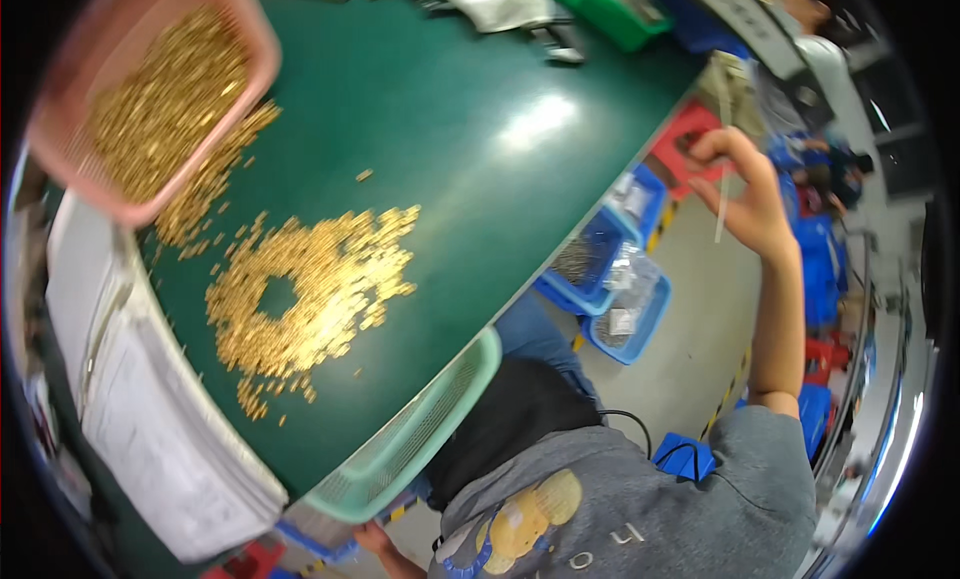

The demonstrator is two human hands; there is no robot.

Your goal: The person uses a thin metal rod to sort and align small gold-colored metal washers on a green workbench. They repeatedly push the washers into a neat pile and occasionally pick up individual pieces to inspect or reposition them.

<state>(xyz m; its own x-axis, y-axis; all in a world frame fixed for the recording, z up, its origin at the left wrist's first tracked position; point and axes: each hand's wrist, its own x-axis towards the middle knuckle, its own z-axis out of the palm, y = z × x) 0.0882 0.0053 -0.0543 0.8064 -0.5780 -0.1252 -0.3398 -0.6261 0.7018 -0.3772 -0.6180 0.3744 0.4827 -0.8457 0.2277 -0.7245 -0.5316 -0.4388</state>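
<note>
My right hand (748, 194) is raised to the right, past the table edge. Its fingers curl in toward the thumb around a thin white stick (720, 214). My left hand (373, 537) is low, at the rim of a pale green mesh basket (375, 479); its fingers are mostly hidden, but it seems to grip the rim. That basket is tilted along the near table edge, against my body. Small gold-coloured metal pieces (330, 289) lie spread on the green table (470, 209), with a bare gap in their middle. More of them fill a pink basket (265, 54) at the far left.
Papers (160, 429) lie along the left table edge. A green bin (620, 14) and a white cloth-like item (495, 1) sit at the far side. Blue bins (630, 329) with metal parts and bags stand below the right edge, near a red stool (680, 144). Another person (840, 174) is in the background.
</note>
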